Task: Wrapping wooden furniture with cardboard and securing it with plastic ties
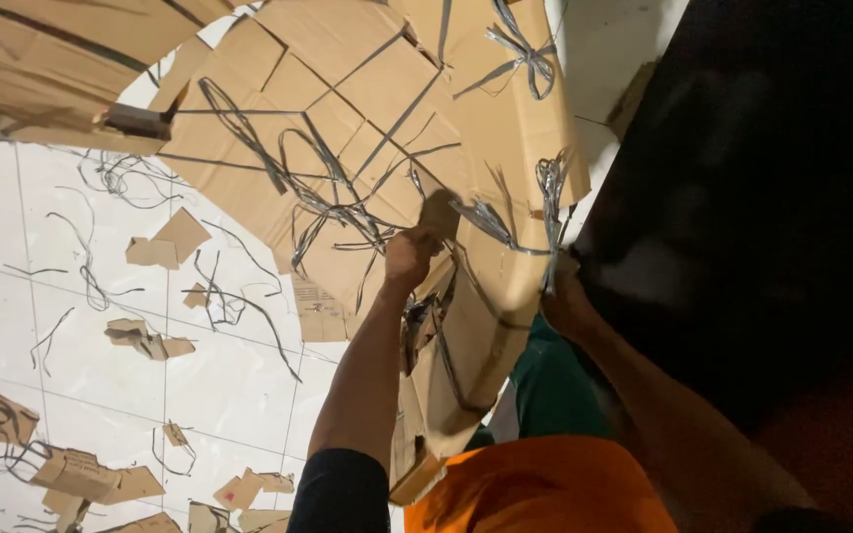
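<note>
Gripping a strapped cardboard sheet (466, 296): left hand (409, 255), and seemingly right hand (567, 304).

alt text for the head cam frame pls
Seen from above, a person's left hand and right hand grip a bent cardboard sheet laced with grey plastic straps. Cardboard scraps and loose strap pieces litter the white tiled floor.

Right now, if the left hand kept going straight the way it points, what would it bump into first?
The left hand already grips the flattened cardboard sheet; pushing on, it would likely meet the grey plastic straps lying across it, though depth is unclear.
</note>
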